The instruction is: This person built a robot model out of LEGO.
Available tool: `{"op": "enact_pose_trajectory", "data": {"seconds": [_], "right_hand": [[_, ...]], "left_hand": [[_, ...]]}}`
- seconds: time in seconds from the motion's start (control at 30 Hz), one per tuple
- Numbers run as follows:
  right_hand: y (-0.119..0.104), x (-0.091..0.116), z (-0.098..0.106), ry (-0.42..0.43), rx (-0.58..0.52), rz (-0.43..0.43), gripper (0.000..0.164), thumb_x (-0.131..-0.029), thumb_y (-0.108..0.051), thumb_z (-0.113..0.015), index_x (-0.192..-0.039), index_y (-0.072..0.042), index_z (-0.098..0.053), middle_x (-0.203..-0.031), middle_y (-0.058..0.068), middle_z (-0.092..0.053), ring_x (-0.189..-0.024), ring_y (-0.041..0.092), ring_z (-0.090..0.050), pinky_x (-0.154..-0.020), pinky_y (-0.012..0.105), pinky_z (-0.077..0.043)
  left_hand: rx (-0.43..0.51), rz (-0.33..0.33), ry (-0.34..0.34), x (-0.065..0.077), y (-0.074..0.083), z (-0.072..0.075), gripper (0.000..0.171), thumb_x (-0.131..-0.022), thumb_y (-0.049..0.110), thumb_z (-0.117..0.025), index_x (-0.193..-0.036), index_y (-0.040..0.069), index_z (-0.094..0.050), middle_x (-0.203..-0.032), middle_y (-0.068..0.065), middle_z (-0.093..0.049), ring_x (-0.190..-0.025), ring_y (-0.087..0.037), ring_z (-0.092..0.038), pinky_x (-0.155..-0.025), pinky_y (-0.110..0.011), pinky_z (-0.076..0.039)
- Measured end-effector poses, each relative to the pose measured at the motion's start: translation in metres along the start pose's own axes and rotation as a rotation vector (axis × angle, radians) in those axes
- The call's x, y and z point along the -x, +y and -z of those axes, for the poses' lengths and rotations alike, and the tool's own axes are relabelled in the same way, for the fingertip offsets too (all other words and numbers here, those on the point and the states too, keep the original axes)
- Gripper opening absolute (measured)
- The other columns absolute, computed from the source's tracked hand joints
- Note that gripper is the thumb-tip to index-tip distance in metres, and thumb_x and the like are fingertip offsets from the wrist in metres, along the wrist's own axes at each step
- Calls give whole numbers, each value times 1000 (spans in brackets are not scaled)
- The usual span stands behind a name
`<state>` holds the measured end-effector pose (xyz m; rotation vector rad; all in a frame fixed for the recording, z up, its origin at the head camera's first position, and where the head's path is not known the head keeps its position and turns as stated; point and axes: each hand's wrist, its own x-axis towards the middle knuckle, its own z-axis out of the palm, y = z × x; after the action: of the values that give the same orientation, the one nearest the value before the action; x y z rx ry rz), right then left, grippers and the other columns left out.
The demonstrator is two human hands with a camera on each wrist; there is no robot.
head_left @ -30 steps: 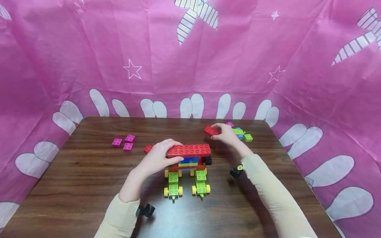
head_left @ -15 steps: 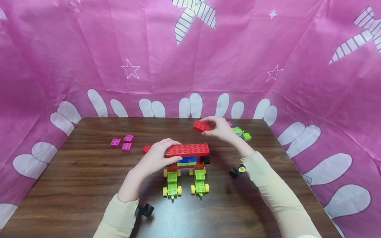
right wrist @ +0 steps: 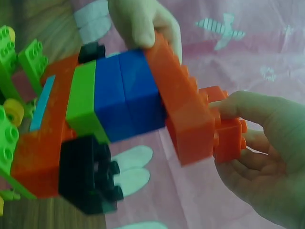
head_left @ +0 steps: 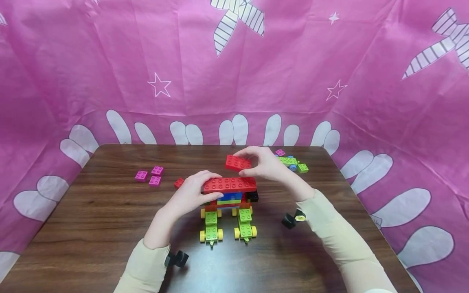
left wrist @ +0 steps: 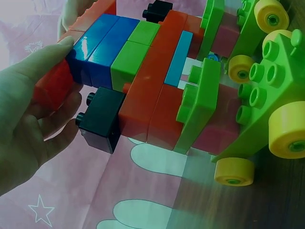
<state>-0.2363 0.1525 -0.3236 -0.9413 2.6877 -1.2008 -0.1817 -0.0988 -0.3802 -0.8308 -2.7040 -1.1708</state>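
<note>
A toy built of building bricks stands on the table, topped by red bricks (head_left: pixel 234 184). Under that red top sit blue bricks (right wrist: pixel 128 95) and a lime green layer. Black bricks (left wrist: pixel 101 119) stick out at both sides. Lime wheeled bases (head_left: pixel 211 232) with yellow wheels carry the whole. My left hand (head_left: pixel 190 191) grips the left end of the red top, thumb in front. Thumb and fingers of my right hand (head_left: pixel 264 163) pinch a loose red brick (head_left: pixel 237 162) just above and behind the top's right half. Whether that brick touches the top is unclear.
Several magenta bricks (head_left: pixel 154 181) lie at the back left of the brown table (head_left: pixel 91 228). A small red brick (head_left: pixel 178 182) is partly behind my left hand. At the back right are a lime wheeled base (head_left: pixel 287 161), a lime brick (head_left: pixel 302 168) and a magenta brick (head_left: pixel 280 152).
The right hand has lifted the red brick and brought it left, then down close to the toy's top. The left hand has kept its grip in the same place.
</note>
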Motion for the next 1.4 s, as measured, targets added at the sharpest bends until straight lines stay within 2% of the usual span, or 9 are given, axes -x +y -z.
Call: {"op": "enact_pose_trajectory", "data": {"seconds": [0.27, 0.43, 0.73, 0.97, 1.4], "right_hand": [[-12, 3, -8, -44, 43, 67, 45, -75, -16, -81, -118, -9, -69, -113, 5, -72, -100, 18, -63, -86, 35, -54], [-14, 4, -11, -74, 45, 87, 45, -75, -16, -81, -118, -8, -70, -112, 5, -72, -98, 17, -64, -83, 33, -55], [-15, 8, -14, -140, 15, 101, 43, -77, -15, -79, -118, -8, -70, -112, 5, -72, -98, 17, -62, -83, 30, -56], [-18, 9, -15, -188, -14, 103, 43, -78, -12, -78, -119, -6, -69, -111, 7, -71, -96, 18, -62, -83, 27, -57], [-20, 11, -16, -191, 78, 132, 43, -77, -12, -79, -120, -8, -70, -107, 4, -71, -93, 16, -62, -80, 26, -57]], "left_hand": [[1, 8, -2, 2, -1, 4, 46, -81, 31, -80, -121, 12, -64, -112, -1, -67, -98, -15, -63, -85, -35, -56], [4, 17, -12, 2, -2, 6, 46, -81, 31, -80, -120, 10, -64, -109, -1, -68, -95, -15, -63, -83, -35, -56], [25, 23, -23, 3, -1, 6, 45, -83, 31, -79, -119, 8, -65, -109, -3, -68, -94, -17, -62, -84, -43, -56], [15, 28, -17, 4, -1, 6, 45, -83, 32, -78, -119, 9, -65, -109, -3, -68, -93, -16, -62, -82, -40, -57], [4, 37, -10, 4, -2, 4, 45, -82, 32, -79, -119, 9, -66, -108, -2, -69, -94, -15, -63, -81, -34, -56]]}}
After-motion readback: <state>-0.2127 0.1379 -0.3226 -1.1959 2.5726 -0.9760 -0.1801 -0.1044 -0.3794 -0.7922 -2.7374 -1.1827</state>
